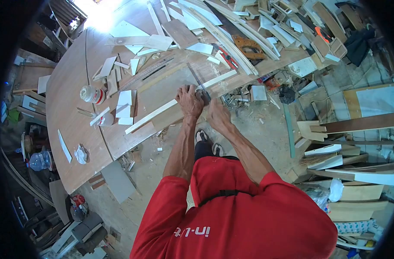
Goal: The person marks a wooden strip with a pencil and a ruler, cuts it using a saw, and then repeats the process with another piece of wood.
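A long white-edged wooden strip (151, 115) lies along the near edge of the table. My left hand (189, 101) presses down on it from above, its fingers curled over it. Across the strip, just right of those fingers, lies a dark saw (200, 86) with a narrow blade, its tip pointing away from me. My right hand (218, 114) is closed at the saw's near end, beyond the table edge. It is slightly blurred, and its fist hides the handle. Under the strip is a brown board (162, 120).
White offcuts (125, 105), a glue jar (92, 94) and crumpled white material (81, 154) lie on the wooden table (67, 112). A wooden-handled handsaw (249, 47) rests among long strips at the back. Scrap wood stands at right; small offcuts litter the floor (249, 138).
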`<state>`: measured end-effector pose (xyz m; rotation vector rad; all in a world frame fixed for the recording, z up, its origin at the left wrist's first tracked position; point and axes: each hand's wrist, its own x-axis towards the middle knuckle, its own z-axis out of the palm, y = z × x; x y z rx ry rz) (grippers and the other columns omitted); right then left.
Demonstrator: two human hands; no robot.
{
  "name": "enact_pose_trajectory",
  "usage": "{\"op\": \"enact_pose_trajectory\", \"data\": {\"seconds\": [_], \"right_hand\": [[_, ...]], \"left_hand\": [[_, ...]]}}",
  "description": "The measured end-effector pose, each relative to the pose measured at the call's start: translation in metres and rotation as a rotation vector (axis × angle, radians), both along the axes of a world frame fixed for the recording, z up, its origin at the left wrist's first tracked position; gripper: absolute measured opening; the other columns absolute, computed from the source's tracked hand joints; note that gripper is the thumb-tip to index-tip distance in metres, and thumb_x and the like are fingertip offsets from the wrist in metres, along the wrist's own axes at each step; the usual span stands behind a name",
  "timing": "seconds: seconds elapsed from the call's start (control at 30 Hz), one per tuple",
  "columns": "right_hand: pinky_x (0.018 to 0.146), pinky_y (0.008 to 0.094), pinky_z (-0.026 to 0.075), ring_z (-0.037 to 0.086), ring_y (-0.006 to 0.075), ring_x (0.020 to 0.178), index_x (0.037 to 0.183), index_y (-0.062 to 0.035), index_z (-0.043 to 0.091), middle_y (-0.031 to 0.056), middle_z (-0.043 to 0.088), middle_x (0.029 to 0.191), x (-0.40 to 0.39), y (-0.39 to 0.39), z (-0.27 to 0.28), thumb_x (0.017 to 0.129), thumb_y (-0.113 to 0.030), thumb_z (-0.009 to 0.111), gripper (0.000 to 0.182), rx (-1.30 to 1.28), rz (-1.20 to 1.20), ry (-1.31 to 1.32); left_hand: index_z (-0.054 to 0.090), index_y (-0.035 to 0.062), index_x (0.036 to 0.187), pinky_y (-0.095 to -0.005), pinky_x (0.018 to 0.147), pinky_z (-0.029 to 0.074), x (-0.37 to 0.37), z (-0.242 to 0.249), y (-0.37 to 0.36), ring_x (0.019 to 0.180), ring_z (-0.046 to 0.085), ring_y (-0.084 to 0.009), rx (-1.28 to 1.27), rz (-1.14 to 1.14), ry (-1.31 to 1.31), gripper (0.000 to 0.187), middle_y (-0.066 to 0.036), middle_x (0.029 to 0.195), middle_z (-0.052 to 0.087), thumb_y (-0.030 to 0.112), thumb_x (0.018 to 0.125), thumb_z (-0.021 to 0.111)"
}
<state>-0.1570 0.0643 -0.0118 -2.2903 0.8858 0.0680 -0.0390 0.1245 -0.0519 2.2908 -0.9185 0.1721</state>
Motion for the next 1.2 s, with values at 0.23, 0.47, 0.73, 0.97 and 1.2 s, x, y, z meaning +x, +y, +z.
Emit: {"op": "enact_pose_trajectory", "data": {"seconds": [0.23,0.47,0.73,0.97,1.2], "right_hand": [[0.074,0.0536,0.05,0.063,0.049,0.082,0.107,0.0113,0.045,0.0349,0.062,0.082,-0.038,0.015,0.008,0.085,-0.016,0.047,0.035,-0.005,-0.027,0.052],[0.073,0.0544,0.049,0.064,0.0494,0.08,0.103,0.0107,0.047,0.035,0.061,0.079,-0.009,0.002,0.005,0.084,-0.015,0.048,0.032,-0.007,0.022,-0.051],[0.075,0.0539,0.049,0.064,0.0492,0.082,0.102,0.0117,0.047,0.0348,0.062,0.08,0.005,-0.001,0.008,0.083,-0.014,0.048,0.031,-0.011,0.001,-0.043],[0.076,0.0538,0.049,0.064,0.0493,0.083,0.103,0.0125,0.047,0.0352,0.063,0.082,-0.032,0.009,0.035,0.084,-0.013,0.047,0.032,0.05,0.008,0.067],[0.071,0.0555,0.048,0.063,0.0501,0.077,0.1,0.0105,0.046,0.0341,0.061,0.075,-0.013,0.009,-0.001,0.084,-0.013,0.045,0.028,0.016,-0.031,-0.072]], "left_hand": [[0.062,0.0093,0.096,-0.045,0.088,0.033,0.0,-0.002,0.002,0.103,0.046,-0.0314,-0.016,0.003,0.013,0.02,-0.011,0.101,0.052,0.014,0.076,0.061],[0.062,0.0094,0.095,-0.0448,0.087,0.033,-0.001,0.003,0.001,0.101,0.046,-0.0313,0.002,0.007,-0.025,0.025,-0.011,0.101,0.052,0.01,0.071,0.06],[0.062,0.0088,0.096,-0.0447,0.088,0.033,0.0,-0.001,-0.001,0.102,0.046,-0.031,-0.029,-0.003,-0.039,0.027,-0.011,0.102,0.053,0.011,0.07,0.06],[0.062,0.0109,0.1,-0.0442,0.088,0.032,0.001,0.003,0.002,0.102,0.046,-0.0316,0.023,-0.01,0.008,0.029,-0.011,0.102,0.053,0.014,0.071,0.063],[0.062,0.0113,0.101,-0.044,0.089,0.032,0.0,0.001,0.003,0.103,0.046,-0.0319,-0.025,-0.021,0.006,0.036,-0.011,0.101,0.053,0.007,0.065,0.061]]}}
